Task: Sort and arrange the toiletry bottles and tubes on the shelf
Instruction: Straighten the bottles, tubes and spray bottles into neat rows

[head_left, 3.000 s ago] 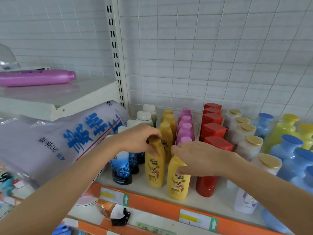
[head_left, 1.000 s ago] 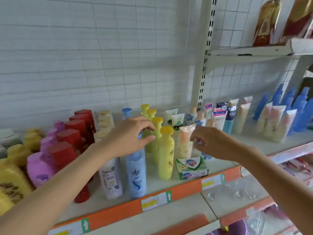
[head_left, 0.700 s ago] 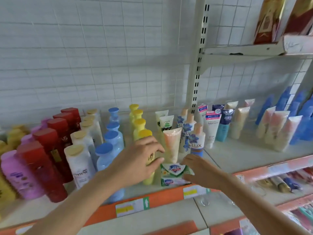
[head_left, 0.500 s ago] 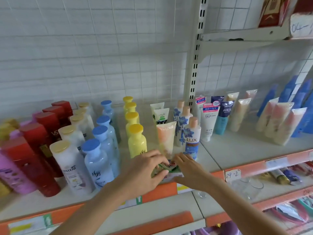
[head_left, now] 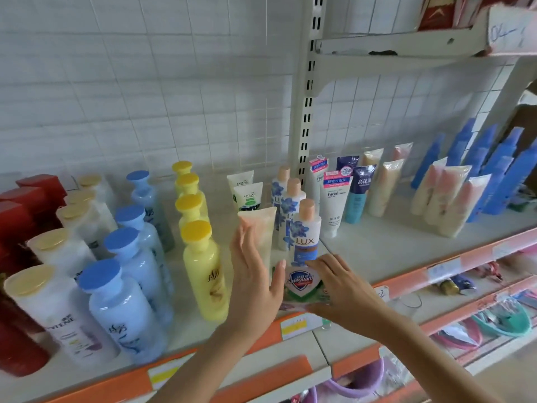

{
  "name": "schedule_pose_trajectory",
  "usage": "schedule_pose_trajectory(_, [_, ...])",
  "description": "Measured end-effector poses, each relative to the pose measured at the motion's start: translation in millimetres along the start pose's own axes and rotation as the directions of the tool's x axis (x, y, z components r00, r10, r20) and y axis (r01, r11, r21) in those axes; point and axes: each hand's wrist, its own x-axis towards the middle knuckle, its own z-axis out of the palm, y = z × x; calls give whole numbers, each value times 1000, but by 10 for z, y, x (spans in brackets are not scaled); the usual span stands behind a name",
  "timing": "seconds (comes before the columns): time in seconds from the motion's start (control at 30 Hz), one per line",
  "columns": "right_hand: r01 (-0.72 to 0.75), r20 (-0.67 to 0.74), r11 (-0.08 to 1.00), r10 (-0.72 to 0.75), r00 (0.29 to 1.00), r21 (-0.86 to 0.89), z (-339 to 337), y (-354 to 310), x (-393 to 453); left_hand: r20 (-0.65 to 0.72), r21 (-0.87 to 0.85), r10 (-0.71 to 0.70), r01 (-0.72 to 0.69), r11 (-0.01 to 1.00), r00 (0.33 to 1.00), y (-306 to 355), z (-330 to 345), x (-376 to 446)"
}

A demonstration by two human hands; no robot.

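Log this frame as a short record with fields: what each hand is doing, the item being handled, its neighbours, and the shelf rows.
left hand: open, fingers straight, flat against the left side of the soap pack
right hand: fingers on the right side of the pack; grip unclear
soap pack: green and white Safeguard, at the front edge of the shelf
behind it: peach tube, Lux bottle
left of it: row of yellow bottles, then blue-capped bottles
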Motion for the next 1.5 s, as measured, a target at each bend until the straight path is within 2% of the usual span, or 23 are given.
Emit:
schedule_pose_trajectory(0.13, [-14, 5, 1000, 14, 1000, 0, -24, 195, -91, -72, 34, -210, 213, 977, 975, -120, 241, 73])
schedule_pose_trajectory(0.27, [46, 22, 999, -46, 999, 8, -71, 443, -167, -35, -86, -455, 451, 888, 890, -238, 365, 204])
schedule_pose_trajectory(0.33, [87, 21, 996, -87, 996, 14, -112, 585, -208, -72, -103, -498, 490, 866, 864, -213, 412, 189])
schedule_pose_trajectory(0.5, [164, 19, 986, -165, 986, 18, -190, 997, -360, -230, -109, -453, 440, 891, 861, 81, 475, -33])
schedule_pose_trajectory(0.6, [181, 16, 983, -182, 983, 26, -258, 1275, -498, -331, -187, -409, 365, 912, 851, 377, 489, -223])
schedule_pose_trajectory(0.7, [178, 14, 983, -179, 984, 39, -349, 1563, -651, -357, -224, -399, 338, 914, 844, 698, 555, -290])
schedule_pose_trajectory(0.8, [157, -1, 986, -157, 988, 51, -436, 1848, -816, -323, -243, -400, 333, 911, 858, 1006, 753, -256])
schedule_pose_trajectory(0.97, [71, -41, 995, -68, 997, 76, -589, 2316, -1084, -173, -312, -373, 308, 899, 912, 1495, 1356, -102])
schedule_pose_trajectory(1.23, [-136, -98, 980, 151, 984, 144, -731, 3104, -1278, 36, -350, -364, 352, 868, 931, 1684, 2323, 420])
schedule_pose_trajectory(1.4, [-201, -105, 973, 213, 971, 115, -912, 3541, -1172, 47, -320, -436, 427, 846, 899, 1599, 2955, 896])
schedule_pose_trajectory(1.5, [-214, -109, 971, 226, 968, 110, -976, 3745, -1027, -1, -304, -427, 406, 862, 904, 1486, 3220, 1112])
